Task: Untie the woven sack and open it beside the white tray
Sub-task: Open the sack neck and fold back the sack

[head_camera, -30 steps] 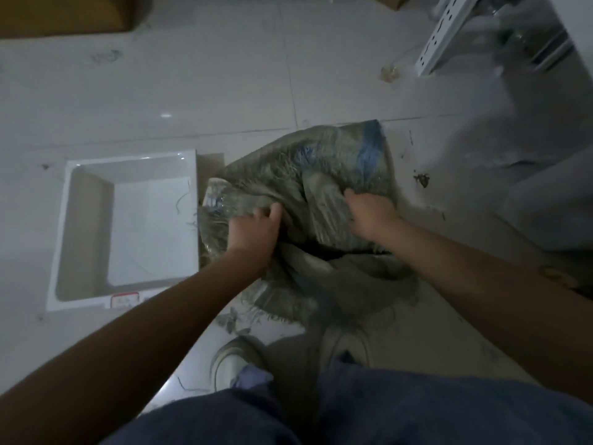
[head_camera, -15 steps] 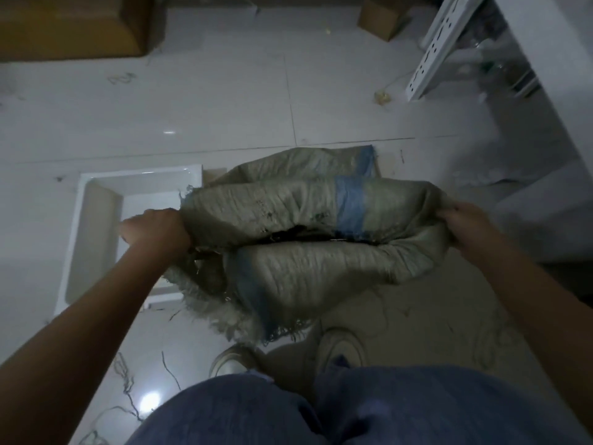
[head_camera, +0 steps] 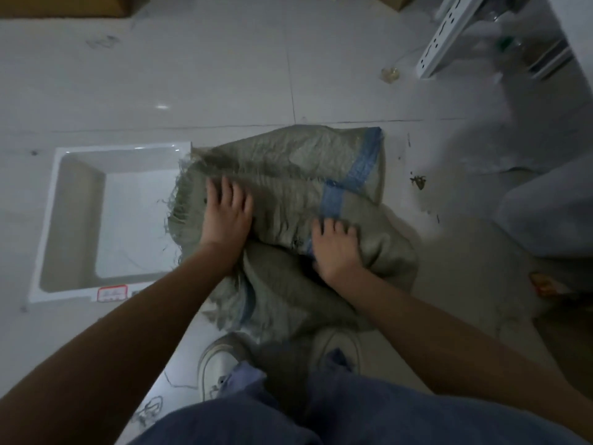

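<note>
The left hand (head_camera: 226,216) lies flat with fingers spread on the woven sack (head_camera: 288,175) near its frayed left edge. The right hand (head_camera: 337,248) presses down with curled fingers just below the blue stripe (head_camera: 333,200). The sack lies crumpled on the tiled floor (head_camera: 224,75), its frayed edge overlapping the right rim of the white tray (head_camera: 45,226). Two shoes (head_camera: 218,364) stand below the sack; bare floor opens beyond its far edge.

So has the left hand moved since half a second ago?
Yes. The left hand came rightward off the white tray's edge onto the grey-green woven sack.
</note>
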Motion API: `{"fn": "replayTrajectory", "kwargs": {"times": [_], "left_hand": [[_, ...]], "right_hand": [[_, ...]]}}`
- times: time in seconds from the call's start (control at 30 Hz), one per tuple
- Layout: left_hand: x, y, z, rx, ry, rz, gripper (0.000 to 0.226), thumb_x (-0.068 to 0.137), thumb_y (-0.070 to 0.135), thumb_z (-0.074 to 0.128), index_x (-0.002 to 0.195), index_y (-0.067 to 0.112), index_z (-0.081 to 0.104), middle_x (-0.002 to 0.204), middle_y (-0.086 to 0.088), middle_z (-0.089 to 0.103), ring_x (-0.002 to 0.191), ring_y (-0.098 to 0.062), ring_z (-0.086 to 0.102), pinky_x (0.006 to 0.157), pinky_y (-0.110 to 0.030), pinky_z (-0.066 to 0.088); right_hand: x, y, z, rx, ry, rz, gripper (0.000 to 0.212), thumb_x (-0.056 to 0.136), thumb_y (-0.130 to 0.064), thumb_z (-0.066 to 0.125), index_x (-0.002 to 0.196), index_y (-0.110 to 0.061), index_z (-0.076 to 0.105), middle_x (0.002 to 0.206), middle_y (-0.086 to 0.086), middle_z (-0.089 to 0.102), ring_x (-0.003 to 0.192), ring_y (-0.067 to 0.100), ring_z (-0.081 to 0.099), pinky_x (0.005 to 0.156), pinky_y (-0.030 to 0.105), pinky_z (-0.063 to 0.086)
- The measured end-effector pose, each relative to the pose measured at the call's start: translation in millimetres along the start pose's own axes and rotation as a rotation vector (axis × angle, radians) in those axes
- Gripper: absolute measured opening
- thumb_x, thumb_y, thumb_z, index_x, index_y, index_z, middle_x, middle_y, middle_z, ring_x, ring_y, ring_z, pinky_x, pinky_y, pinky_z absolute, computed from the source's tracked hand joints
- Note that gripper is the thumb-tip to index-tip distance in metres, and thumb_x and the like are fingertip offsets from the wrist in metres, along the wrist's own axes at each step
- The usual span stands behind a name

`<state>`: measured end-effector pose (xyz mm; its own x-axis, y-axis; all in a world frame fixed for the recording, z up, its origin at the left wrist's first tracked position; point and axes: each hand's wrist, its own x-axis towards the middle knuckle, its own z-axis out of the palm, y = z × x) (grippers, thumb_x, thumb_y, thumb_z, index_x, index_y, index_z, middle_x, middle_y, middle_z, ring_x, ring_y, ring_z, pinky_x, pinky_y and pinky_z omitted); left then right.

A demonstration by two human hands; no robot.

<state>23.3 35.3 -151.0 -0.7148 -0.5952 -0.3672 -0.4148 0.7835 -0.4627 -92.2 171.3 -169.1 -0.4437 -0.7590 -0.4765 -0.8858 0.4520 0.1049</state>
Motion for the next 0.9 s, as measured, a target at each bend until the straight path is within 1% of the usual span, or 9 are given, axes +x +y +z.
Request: {"fn": "replayTrajectory", "kwargs": {"times": [0.1,0.2,0.27,0.4,0.47,0.57,0.73,0.83,0.9], "left_hand": [[5.5,-19.4,1.0,-0.191,0.067,-0.069,0.041,0.095,0.019,0.040,0.131,0.002,0.043,0.134,-0.021,0.045,0.130,-0.036,0.037,0.112,-0.048,0.025],[5.9,-44.4,2.1,-0.431,0.133,-0.202,0.036,0.088,0.008,0.050,0.122,-0.004,0.050,0.128,-0.026,0.046,0.121,-0.040,0.042,0.098,-0.048,0.038],[4.6,-60.6,0.9,-0.635,0.141,-0.287,0.039,0.085,0.002,0.050,0.123,-0.002,0.053,0.127,-0.027,0.049,0.119,-0.042,0.045,0.092,-0.049,0.043],[4.7,-91.4,-7.9,-1.208,0.105,-0.427,0.035,0.085,-0.003,0.053,0.118,0.001,0.064,0.115,-0.026,0.065,0.102,-0.040,0.062,0.084,-0.033,0.055],[7.5,-104.1,-14.3,-1.449,0.046,-0.490,0.032,0.085,-0.004,0.057,0.116,-0.002,0.065,0.097,-0.023,0.068,0.075,-0.034,0.062,0.054,-0.011,0.053],[8.9,-118.5,-24.8,-1.705,-0.182,-0.440,0.014,0.088,-0.006,0.052,0.096,-0.006,0.063,0.047,-0.004,0.064,0.039,-0.014,0.058,0.032,-0.008,0.043],[19.9,-132.2,-20.8,-1.881,-0.499,-0.190,0.015,0.090,0.004,0.048,0.085,0.003,0.061,0.062,-0.003,0.073,0.051,-0.011,0.069,0.053,-0.020,0.058],[25.2,-130.1,-9.2,-1.937,-0.614,-0.285,0.026,0.073,0.022,0.063,0.095,0.008,0.068,0.082,-0.008,0.072,0.065,-0.017,0.072,0.067,-0.027,0.059],[27.6,-117.8,-4.0,-1.979,-0.631,-0.376,0.021,0.077,0.026,0.061,0.081,0.011,0.075,0.077,-0.007,0.072,0.064,-0.021,0.071,0.072,-0.029,0.058]], "right_hand": [[11.6,16.3,3.1,0.077,0.003,0.046,0.039,0.093,-0.014,0.049,0.131,-0.004,0.043,0.129,0.018,0.052,0.117,0.033,0.053,0.092,0.039,0.044],[15.7,49.0,-16.5,0.512,-0.069,0.126,0.014,0.092,-0.008,0.047,0.096,-0.006,0.061,0.090,0.011,0.058,0.093,0.029,0.059,0.072,0.030,0.041],[20.1,76.4,-32.5,0.848,-0.120,0.229,0.013,0.089,-0.001,0.050,0.087,-0.003,0.062,0.082,0.011,0.055,0.086,0.024,0.054,0.069,0.027,0.038],[14.0,126.7,-63.1,1.435,-0.329,0.291,0.024,0.094,0.002,0.047,0.112,-0.002,0.062,0.101,0.014,0.069,0.095,0.028,0.066,0.084,0.033,0.054],[6.9,145.4,-71.7,1.578,-0.369,0.309,0.022,0.096,-0.002,0.044,0.104,-0.005,0.064,0.083,0.006,0.077,0.074,0.018,0.074,0.068,0.026,0.060],[-0.2,160.6,-76.3,1.715,-0.343,0.350,0.025,0.097,-0.006,0.042,0.088,-0.008,0.065,0.064,0.001,0.076,0.055,0.013,0.072,0.049,0.022,0.058],[5.0,171.6,-71.2,1.854,-0.240,0.477,0.040,0.095,-0.014,0.036,0.077,-0.008,0.071,0.060,0.006,0.073,0.050,0.018,0.070,0.044,0.024,0.056],[16.2,169.5,-63.0,1.787,-0.202,0.601,0.024,0.093,-0.018,0.041,0.081,-0.008,0.059,0.053,0.007,0.070,0.042,0.018,0.067,0.039,0.022,0.053],[28.6,169.0,-51.6,1.714,-0.167,0.698,0.021,0.094,-0.018,0.045,0.081,-0.007,0.057,0.051,0.008,0.067,0.035,0.016,0.062,0.035,0.020,0.050]]}}
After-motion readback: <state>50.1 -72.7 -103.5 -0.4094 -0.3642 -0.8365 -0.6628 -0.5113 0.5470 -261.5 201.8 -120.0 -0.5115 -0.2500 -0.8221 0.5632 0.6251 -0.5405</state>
